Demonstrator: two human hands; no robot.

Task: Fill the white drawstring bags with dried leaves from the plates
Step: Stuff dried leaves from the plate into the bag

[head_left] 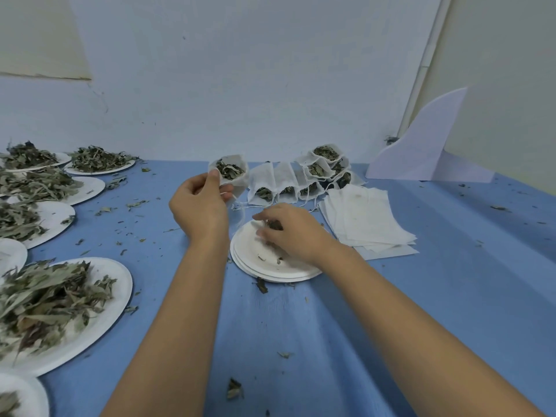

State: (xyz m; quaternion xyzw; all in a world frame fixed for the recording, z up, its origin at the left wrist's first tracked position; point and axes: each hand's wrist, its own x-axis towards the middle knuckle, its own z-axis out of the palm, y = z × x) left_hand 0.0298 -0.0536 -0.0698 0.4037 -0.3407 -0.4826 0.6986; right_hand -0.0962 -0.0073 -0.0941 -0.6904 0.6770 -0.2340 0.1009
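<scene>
The white drawstring bag [234, 173] is held up off the desk, left of centre and toward the far side. Its mouth is open toward me and dried leaves show inside. Its lower left part is hidden behind my left hand [200, 206], and a loose string [240, 207] hangs below it. That left hand pinches the bag's near edge under the thumb. The other fingers are behind the fabric and I can't see them.

My right hand [290, 234] is blurred, palm down over the stack of paper plates [249, 254]. Its fingers are curled and pinch a small dark clump of dried leaves [274, 226]; how much it holds I can't make out. The top plate carries only a few scraps.

Just beyond the stack, filled bags [301, 182] lie in a row and pile up at the right end, too overlapped for me to count. Right of the stack, a fanned pile of empty bags [367, 218] lies flat.

Along the left edge, plates heaped with dried leaves [118, 284] run from far to near, several cut off by the frame. I see leaf crumbs [135, 204] scattered over the blue desk [301, 326]. A white curved board [421, 155] stands at the far right against the wall [240, 85].
</scene>
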